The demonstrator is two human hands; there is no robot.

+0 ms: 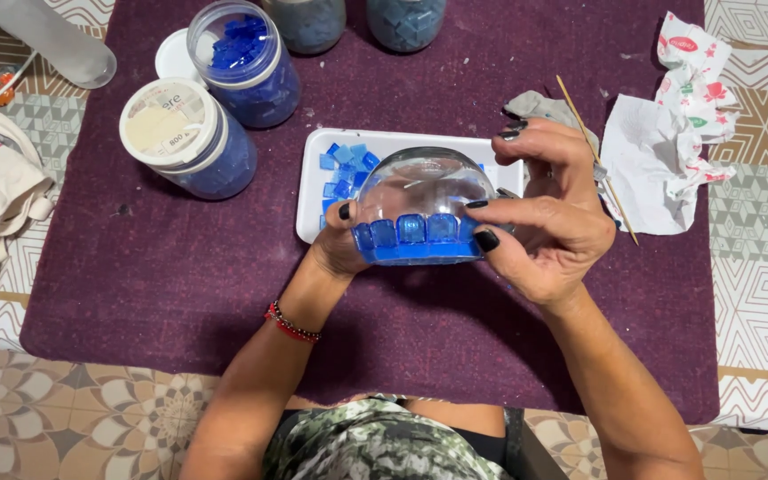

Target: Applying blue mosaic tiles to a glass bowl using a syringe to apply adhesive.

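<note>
Above the purple table [162, 293], the left hand [340, 244] cradles an upturned glass bowl [424, 191], fingers clasped on its side to steady it, while the right hand [548, 218] pinches its rim, pressing blue mosaic tiles [411, 231]; a white tray [313, 191] of loose tiles sits just behind.

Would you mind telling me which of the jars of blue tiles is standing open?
The open jar stands behind the capped jar; its white lid lies beside it, loose tiles visible inside.
</note>
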